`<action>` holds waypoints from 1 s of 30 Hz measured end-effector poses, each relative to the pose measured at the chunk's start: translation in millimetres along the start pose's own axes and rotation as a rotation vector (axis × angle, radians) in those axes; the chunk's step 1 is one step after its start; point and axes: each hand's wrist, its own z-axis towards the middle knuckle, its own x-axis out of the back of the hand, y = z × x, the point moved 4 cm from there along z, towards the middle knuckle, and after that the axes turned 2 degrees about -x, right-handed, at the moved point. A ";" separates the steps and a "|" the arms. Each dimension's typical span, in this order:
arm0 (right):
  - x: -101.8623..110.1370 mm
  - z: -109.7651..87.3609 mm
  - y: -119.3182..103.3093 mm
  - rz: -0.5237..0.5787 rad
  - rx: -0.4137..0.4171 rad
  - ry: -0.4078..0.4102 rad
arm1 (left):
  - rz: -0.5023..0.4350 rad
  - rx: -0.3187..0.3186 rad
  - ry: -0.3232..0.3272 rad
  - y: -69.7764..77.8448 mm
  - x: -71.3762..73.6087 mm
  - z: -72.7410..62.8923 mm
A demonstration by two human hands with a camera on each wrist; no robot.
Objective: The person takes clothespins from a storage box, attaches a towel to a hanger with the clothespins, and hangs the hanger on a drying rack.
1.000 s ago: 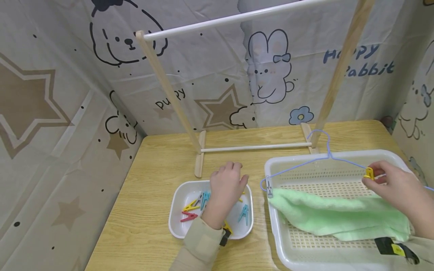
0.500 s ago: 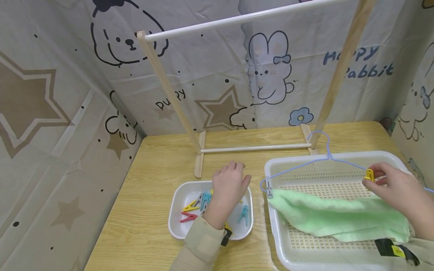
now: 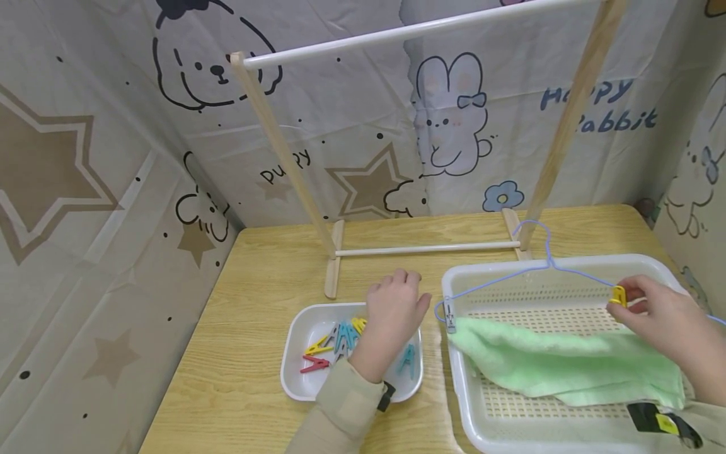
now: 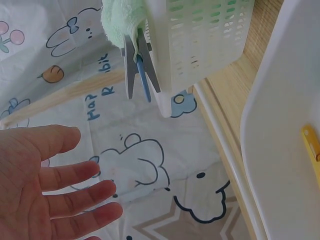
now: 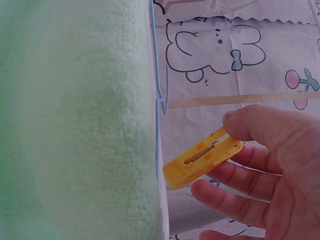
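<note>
My right hand (image 3: 666,318) pinches a yellow clothespin (image 5: 202,160) between thumb and fingers, at the right arm of a blue wire hanger (image 3: 549,243). A light green towel (image 3: 573,366) hangs along the hanger over the white basket. At its left end a grey clothespin (image 3: 450,315) grips both towel and hanger. My left hand (image 3: 391,325) hovers over the right part of a small white tray (image 3: 286,378). Its fingers are loosely extended and hold nothing, as the left wrist view shows. Yellow, teal, grey and red clothespins (image 3: 315,364) lie in the tray.
The perforated white basket (image 3: 463,403) takes up the right side of the wooden table (image 3: 210,372). Behind both containers stands a wooden rack with a white top rod (image 3: 397,33) and a low white crossbar (image 3: 425,248). Cartoon-printed cloth encloses the back and sides.
My left hand has drifted slightly right over the tray, uncovering more of the clothespins. My right hand stays at the hanger's right arm with the yellow clothespin, barely moving.
</note>
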 end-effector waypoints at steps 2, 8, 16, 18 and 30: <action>1.8 -1.0 -3.5 0.008 -0.004 -0.012 | 0.005 -0.007 0.004 1.3 -0.5 -0.1; -3.1 1.4 6.0 0.010 -0.001 -0.014 | 0.019 -0.031 0.011 5.5 -2.0 -0.2; -30.6 13.7 55.5 0.015 0.007 0.003 | 0.035 -0.059 0.009 15.6 -1.6 1.0; -33.4 14.9 61.0 0.013 0.009 0.010 | 0.043 -0.069 0.027 18.3 -1.5 1.6; -30.9 13.3 56.6 0.007 -0.004 0.001 | 0.035 -0.116 0.082 27.2 -2.9 6.2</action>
